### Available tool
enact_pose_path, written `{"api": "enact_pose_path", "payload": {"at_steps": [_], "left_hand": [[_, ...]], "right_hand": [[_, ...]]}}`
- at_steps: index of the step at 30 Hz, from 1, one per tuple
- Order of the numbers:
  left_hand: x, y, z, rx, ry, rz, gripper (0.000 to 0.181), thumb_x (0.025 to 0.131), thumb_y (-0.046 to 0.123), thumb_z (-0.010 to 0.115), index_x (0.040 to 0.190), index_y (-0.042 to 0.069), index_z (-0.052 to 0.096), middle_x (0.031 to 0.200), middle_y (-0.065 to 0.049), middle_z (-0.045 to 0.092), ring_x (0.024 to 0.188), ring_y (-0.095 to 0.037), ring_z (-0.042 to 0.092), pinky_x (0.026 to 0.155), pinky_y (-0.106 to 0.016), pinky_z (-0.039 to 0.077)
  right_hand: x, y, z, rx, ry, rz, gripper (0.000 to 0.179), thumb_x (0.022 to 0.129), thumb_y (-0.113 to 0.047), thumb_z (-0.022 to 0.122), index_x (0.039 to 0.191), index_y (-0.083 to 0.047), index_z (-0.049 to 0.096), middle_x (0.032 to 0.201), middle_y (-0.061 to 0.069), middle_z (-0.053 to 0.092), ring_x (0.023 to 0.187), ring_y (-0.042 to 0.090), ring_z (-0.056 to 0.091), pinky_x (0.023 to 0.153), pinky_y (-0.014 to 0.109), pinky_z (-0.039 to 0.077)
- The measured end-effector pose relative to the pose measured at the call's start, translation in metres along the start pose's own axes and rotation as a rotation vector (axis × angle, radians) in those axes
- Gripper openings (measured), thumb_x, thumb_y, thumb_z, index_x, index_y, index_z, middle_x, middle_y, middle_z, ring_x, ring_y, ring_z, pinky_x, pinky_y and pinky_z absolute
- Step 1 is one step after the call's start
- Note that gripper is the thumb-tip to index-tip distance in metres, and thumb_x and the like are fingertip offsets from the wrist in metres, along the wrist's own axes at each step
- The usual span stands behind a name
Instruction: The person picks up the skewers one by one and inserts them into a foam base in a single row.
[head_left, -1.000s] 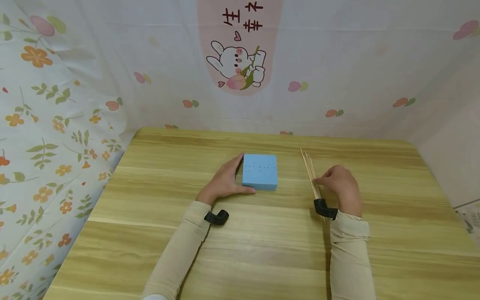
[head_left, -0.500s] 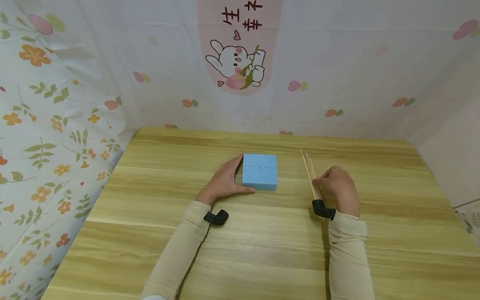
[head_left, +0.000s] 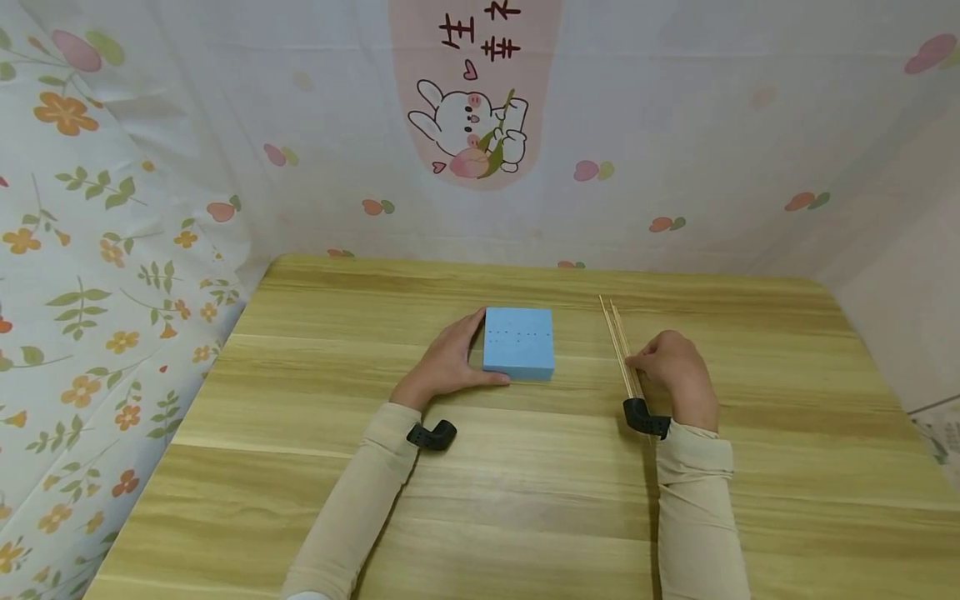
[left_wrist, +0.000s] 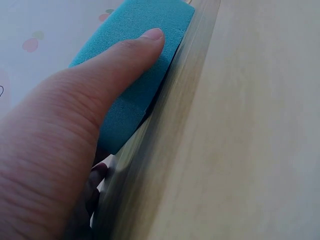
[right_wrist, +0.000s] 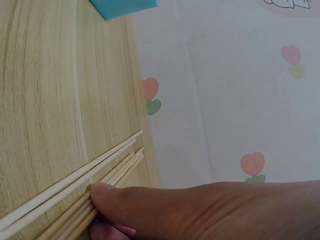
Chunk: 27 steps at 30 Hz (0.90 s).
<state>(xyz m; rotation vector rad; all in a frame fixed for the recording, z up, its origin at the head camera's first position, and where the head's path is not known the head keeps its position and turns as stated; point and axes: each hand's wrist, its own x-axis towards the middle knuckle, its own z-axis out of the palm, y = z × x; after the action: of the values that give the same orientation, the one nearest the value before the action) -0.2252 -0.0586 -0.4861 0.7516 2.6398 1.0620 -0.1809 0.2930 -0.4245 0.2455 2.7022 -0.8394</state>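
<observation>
A light blue foam block (head_left: pixel 519 340) with rows of small dark holes in its top rests on the wooden table. My left hand (head_left: pixel 444 358) holds it from the left, thumb along the front face (left_wrist: pixel 132 75) and fingers reaching round the far left corner. To the right lies a bundle of thin bamboo skewers (head_left: pixel 617 337), pointing away from me. My right hand (head_left: pixel 677 371) pinches some of them midway along, its thumb (right_wrist: pixel 107 195) on top and a finger curled beneath. Two skewers (right_wrist: pixel 75 177) lie a little apart, left of the thumb.
Black angled wrist mounts (head_left: pixel 432 435) sit on both cuffs; the right one overlaps the skewers' near ends in the head view. A white printed curtain (head_left: pixel 480 225) hangs behind the table (head_left: pixel 517 500), and a flowered one (head_left: pixel 112 333) stands at the left.
The skewers near my right fingertips have drawn closer together, with fewer separate tips showing. My right hand has shifted slightly left. My left hand and the foam block stay in place.
</observation>
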Motion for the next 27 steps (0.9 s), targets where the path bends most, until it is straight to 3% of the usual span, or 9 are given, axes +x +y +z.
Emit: {"api": "enact_pose_path", "payload": {"at_steps": [22,27], "left_hand": [[-0.0012,0.0004,0.0004,-0.004,0.003,-0.011,0.127,0.077,0.056,0.087,0.167,0.006,0.012,0.170,-0.014,0.023,0.155,-0.034,0.023,0.124,-0.054,0.022],[-0.0005,0.0003,0.0002,-0.002,0.000,-0.004,0.126,0.078,0.055,0.087,0.167,0.006,0.013,0.169,-0.014,0.024,0.155,-0.033,0.024,0.124,-0.054,0.022]], "right_hand": [[-0.0028,-0.0018,-0.0020,-0.012,0.008,-0.034,0.025,0.098,-0.014,0.069,0.081,0.005,0.071,0.074,0.005,0.058,0.069,0.022,0.050,0.058,0.032,0.040],[-0.0060,-0.0018,-0.0062,0.020,0.001,-0.044,0.037,0.102,-0.015,0.061,0.068,-0.002,0.059,0.073,0.006,0.054,0.056,0.016,0.039,0.052,0.031,0.035]]}}
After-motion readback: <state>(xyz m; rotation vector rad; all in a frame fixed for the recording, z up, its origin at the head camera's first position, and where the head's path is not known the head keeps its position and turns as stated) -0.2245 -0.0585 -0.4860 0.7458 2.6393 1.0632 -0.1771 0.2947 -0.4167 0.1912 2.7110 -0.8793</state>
